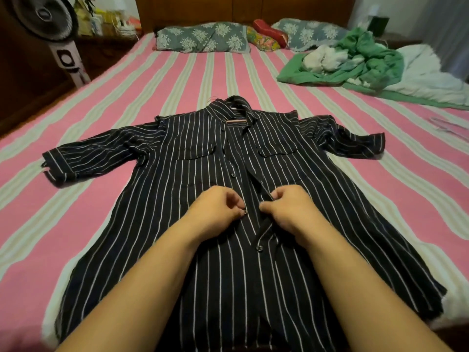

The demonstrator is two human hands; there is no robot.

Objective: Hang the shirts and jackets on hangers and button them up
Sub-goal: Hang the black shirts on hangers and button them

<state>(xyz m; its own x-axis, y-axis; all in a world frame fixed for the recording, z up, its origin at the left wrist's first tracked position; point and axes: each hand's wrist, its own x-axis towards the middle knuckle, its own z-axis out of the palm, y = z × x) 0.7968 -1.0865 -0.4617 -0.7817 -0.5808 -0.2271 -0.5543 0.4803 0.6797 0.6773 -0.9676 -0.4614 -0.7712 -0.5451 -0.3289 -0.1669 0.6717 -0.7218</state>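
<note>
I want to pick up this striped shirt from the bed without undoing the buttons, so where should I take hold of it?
Probably at the collar, coming from the headboard side. A hanger shows inside the open neck of the striped shirt, so a grip on it there should lift the shirt whole. The front is buttoned only low down; the left hand and right hand are mid-placket.

The shirt (pixel 236 189) lies flat on the bed (pixel 106 102), collar toward the pillows (pixel 203 40). A clothes pile (pixel 352 59) sits behind it to the right; a fan (pixel 48 24) stands left of the bed.
</note>
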